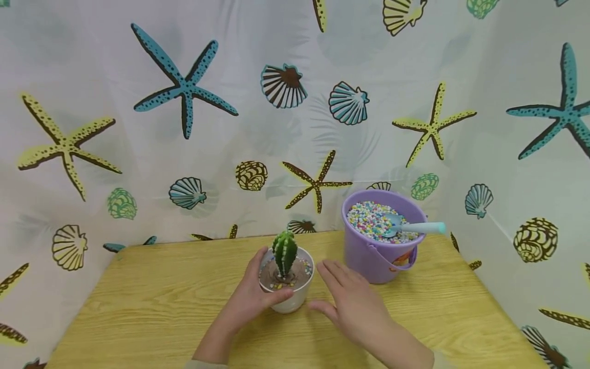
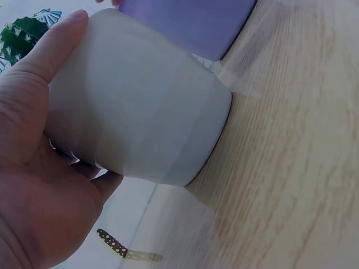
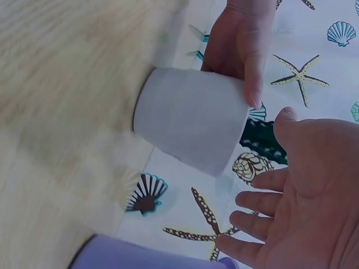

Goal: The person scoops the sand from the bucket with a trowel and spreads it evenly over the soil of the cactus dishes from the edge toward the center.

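Note:
A small green cactus [image 1: 285,252] stands upright in a white pot [image 1: 289,303], in brownish soil dotted with coloured pebbles. My left hand [image 1: 252,297] grips the pot from the left, its thumb along the near rim and its fingers round the far side. In the left wrist view the pot [image 2: 140,101] has its base on the wood, and the thumb [image 2: 59,47] lies at the rim. My right hand [image 1: 352,302] is just right of the pot, apart from it, fingers extended and thumb spread. The right wrist view shows that hand [image 3: 303,190] holding nothing.
Behind my right hand a purple bucket [image 1: 369,261] stands on the wooden table [image 1: 175,297]. It holds many coloured pebbles [image 1: 364,218] and a light blue scoop [image 1: 419,228], whose handle sticks out over the right rim. A curtain [image 1: 221,138] printed with shells and starfish hangs behind the table.

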Demonstrator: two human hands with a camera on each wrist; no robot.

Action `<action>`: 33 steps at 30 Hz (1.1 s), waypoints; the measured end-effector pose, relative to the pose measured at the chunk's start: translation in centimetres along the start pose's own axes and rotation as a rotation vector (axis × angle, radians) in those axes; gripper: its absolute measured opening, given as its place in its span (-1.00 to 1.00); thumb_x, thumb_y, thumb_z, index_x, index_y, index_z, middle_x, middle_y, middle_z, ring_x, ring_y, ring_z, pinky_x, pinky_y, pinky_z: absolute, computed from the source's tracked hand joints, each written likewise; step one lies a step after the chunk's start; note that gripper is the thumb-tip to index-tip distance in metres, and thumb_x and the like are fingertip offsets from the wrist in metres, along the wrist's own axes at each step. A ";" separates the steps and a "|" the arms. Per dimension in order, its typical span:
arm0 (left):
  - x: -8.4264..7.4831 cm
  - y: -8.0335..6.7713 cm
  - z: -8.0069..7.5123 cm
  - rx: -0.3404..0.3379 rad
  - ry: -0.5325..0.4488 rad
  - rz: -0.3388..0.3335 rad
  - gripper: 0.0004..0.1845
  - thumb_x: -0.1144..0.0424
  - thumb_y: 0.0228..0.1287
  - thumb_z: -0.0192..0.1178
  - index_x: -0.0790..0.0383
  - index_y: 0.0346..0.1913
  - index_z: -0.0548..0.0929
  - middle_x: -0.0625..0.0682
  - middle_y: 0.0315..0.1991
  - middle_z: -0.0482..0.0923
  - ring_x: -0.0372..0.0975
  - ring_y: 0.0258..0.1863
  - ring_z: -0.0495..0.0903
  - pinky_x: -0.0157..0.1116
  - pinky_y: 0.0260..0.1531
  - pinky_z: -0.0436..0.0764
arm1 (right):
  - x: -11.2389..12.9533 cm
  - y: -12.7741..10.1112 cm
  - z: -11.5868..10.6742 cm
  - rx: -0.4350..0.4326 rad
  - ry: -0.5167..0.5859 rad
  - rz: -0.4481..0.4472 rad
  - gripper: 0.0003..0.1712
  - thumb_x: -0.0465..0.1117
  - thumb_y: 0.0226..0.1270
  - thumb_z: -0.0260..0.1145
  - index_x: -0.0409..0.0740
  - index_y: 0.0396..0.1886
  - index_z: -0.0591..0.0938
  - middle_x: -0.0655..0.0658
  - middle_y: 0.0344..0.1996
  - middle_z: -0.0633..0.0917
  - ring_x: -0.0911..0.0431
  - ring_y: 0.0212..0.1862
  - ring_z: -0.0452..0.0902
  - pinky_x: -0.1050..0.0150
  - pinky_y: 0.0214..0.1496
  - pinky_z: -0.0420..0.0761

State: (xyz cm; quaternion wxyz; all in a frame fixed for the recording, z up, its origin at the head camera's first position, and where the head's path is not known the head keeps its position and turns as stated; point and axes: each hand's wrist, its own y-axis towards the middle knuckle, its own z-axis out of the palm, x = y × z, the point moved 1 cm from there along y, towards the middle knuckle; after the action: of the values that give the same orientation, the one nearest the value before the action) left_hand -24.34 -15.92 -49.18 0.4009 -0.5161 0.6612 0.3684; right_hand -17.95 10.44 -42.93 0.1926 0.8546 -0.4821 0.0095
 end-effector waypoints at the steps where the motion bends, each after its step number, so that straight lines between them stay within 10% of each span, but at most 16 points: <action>1: 0.0 0.0 0.0 -0.001 -0.003 -0.002 0.41 -0.18 0.13 0.72 0.06 0.81 -0.06 0.31 0.74 0.01 0.29 0.66 0.15 0.38 0.55 0.23 | -0.2 -0.1 -0.3 -0.012 -0.013 -0.008 -0.11 0.27 0.62 0.34 -0.21 0.66 0.45 -0.28 0.58 0.49 -0.25 0.58 0.40 -0.21 0.59 0.43; 13: 0.0 -0.2 0.2 0.001 0.004 -0.015 0.39 -0.20 0.12 0.72 0.01 0.81 -0.03 0.29 0.74 0.02 0.28 0.66 0.17 0.38 0.54 0.25 | -3.4 -1.0 -4.4 -0.195 -0.126 -0.108 -0.12 0.23 0.51 0.47 -0.25 0.58 0.54 -0.27 0.54 0.55 -0.25 0.54 0.46 -0.21 0.57 0.45; 19: -0.2 -0.4 -0.1 -0.003 0.014 -0.012 0.38 -0.20 0.12 0.72 0.01 0.81 -0.02 0.27 0.74 0.04 0.27 0.66 0.17 0.39 0.54 0.24 | -5.0 -0.6 -6.3 -0.281 -0.182 -0.141 -0.04 0.44 0.70 -0.06 -0.27 0.58 0.53 -0.29 0.54 0.55 -0.29 0.54 0.45 -0.30 0.57 0.41; 28: -0.2 -0.3 -0.1 -0.001 -0.007 -0.009 0.37 -0.17 0.12 0.73 -0.01 0.80 0.00 0.26 0.72 0.05 0.26 0.65 0.18 0.38 0.54 0.26 | -8.0 -0.2 -8.4 -0.293 -0.245 -0.089 0.08 0.52 0.67 -0.27 -0.27 0.57 0.53 -0.32 0.51 0.56 -0.30 0.56 0.40 -0.34 0.61 0.31; 33: -0.1 -0.2 -0.1 -0.001 -0.015 -0.011 0.36 -0.16 0.12 0.73 -0.03 0.80 0.01 0.26 0.72 0.05 0.26 0.65 0.18 0.39 0.53 0.26 | -9.6 -0.3 -9.2 -0.273 -0.267 -0.068 -0.08 0.38 0.68 0.13 -0.28 0.58 0.51 -0.36 0.53 0.52 -0.33 0.58 0.35 -0.37 0.61 0.29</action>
State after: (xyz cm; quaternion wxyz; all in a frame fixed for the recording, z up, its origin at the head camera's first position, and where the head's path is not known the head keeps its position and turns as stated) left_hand -24.16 -15.97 -49.08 0.4076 -0.5172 0.6550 0.3706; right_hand -21.23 21.57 -36.44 0.2414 0.8300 -0.4711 -0.1759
